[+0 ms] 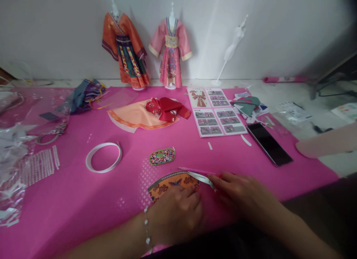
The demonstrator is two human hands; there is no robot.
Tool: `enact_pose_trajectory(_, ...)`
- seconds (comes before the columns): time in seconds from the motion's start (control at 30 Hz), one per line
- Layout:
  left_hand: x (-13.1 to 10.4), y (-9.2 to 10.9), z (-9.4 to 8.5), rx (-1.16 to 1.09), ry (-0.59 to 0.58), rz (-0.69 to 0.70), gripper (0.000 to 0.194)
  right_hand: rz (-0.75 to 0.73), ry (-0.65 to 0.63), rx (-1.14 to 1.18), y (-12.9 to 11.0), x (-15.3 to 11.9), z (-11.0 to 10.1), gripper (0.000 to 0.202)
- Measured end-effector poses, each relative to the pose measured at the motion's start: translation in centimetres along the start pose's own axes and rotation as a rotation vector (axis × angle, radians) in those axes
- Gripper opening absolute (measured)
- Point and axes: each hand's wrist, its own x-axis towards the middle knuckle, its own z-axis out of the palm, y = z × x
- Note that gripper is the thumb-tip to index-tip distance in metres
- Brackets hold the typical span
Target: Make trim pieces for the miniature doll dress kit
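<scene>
Near the front of the pink mat, a curved orange piece of patterned fabric (164, 184) lies with a row of small pale beads or dots along its dark upper edge. My left hand (178, 210), fingers curled, presses on its right part and hides much of it. In my right hand (240, 188) is a pair of scissors (199, 177); the blade tips touch the fabric's upper right edge. The handles are mostly covered by my fingers. A thin pink pointed stick (192, 170) lies just beyond the blades. Behind the fabric sits an oval tray of colourful beads (162, 156).
A white tape roll (103, 157) lies left. Farther back are a peach skirt piece (131, 116), red fabric (167, 108), an instruction sheet (220, 117) and a phone (269, 143). Two dressed mannequins (125, 51) and a bare mannequin (234, 43) stand by the wall. Plastic bags (13, 151) cover the left side.
</scene>
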Motion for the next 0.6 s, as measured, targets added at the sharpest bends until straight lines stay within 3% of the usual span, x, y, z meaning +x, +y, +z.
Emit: enact_pose_trajectory(0.6, -0.11, -0.03, 0.09, -0.002, 0.007, 0.009, 0.025, -0.007, 0.015, 0.000, 0.16, -0.02, 0.26, 0.039)
